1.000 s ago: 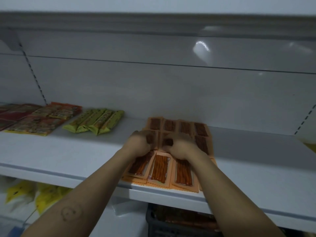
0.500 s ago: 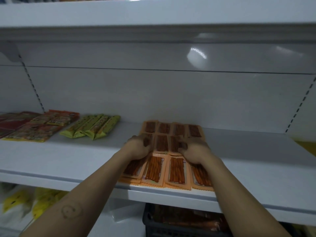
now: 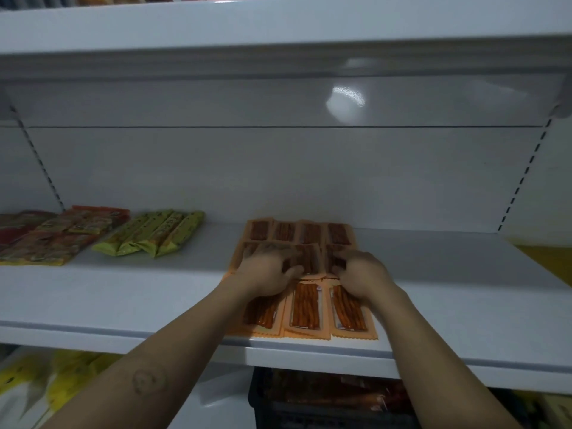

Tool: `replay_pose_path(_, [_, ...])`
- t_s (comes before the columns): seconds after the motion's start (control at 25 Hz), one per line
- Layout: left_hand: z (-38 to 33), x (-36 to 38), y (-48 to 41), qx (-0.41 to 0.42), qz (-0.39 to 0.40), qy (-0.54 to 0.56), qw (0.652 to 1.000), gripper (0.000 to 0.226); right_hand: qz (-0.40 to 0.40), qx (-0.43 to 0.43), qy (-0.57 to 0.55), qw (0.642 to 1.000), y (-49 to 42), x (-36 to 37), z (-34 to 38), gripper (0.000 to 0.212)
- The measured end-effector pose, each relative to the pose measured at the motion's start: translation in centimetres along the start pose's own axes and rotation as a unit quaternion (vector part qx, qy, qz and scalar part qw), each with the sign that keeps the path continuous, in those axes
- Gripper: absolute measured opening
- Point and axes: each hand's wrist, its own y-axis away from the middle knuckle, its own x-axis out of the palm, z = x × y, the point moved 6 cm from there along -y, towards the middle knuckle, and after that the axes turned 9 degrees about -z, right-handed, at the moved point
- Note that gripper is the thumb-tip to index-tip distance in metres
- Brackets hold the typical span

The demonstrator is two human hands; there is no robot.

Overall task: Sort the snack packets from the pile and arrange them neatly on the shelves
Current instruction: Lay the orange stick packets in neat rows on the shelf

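Left hand [image 3: 266, 274], right hand [image 3: 363, 278] on orange packets [image 3: 305, 308], print unreadable

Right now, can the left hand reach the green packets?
Probably yes: the left hand rests on the orange packets, and only bare shelf lies between it and the green packets.
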Motion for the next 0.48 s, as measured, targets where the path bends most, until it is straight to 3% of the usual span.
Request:
replay_pose_path(0.24, [-0.7,0.8,-1.1,0.017,0.038,0.01,0.999,0.044,0.012,0.017,-0.016,1.0,0.0,0.2,-0.6,0.044])
replay_pose_path(0.48, [-0.2,-2.5,2.2,0.044,-0.041,0.007,0.998,0.048,-0.053,-0.038,0.003,0.998,3.2,-4.1,2.5,0.04])
